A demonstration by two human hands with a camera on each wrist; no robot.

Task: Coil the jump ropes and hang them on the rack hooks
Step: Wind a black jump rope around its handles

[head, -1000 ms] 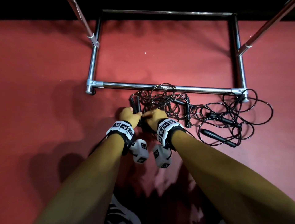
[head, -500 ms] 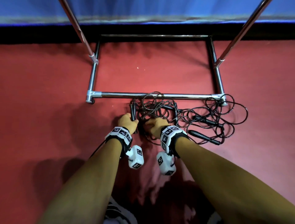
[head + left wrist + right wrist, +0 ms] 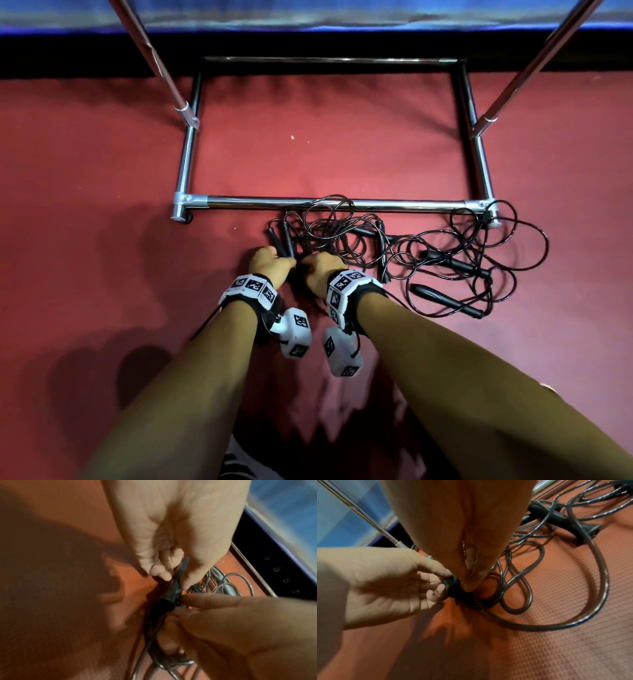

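Note:
Several black jump ropes (image 3: 428, 260) lie tangled on the red mat against the front bar of the chrome rack base (image 3: 376, 205). At the tangle's left end my left hand (image 3: 270, 263) grips a pair of black handles (image 3: 286, 240) that stick out beyond its fingers. My right hand (image 3: 320, 270) is right beside it. In the left wrist view my left hand's fingers (image 3: 161, 566) curl round a handle (image 3: 173, 592). In the right wrist view my right hand's fingertips (image 3: 474, 577) pinch the rope at the handle's end (image 3: 452, 586). No rack hooks are in view.
Two chrome uprights (image 3: 161, 65) (image 3: 520, 72) slant up from the rack base. More loose handles (image 3: 445, 301) lie in the tangle to my right. A black strip and a blue wall (image 3: 308, 13) run behind the rack. Bare red mat (image 3: 85, 205) spreads left.
Both hands stay together on the handles at the tangle's left end. The head view has tilted up and back, so the blue wall and more of the rack now show.

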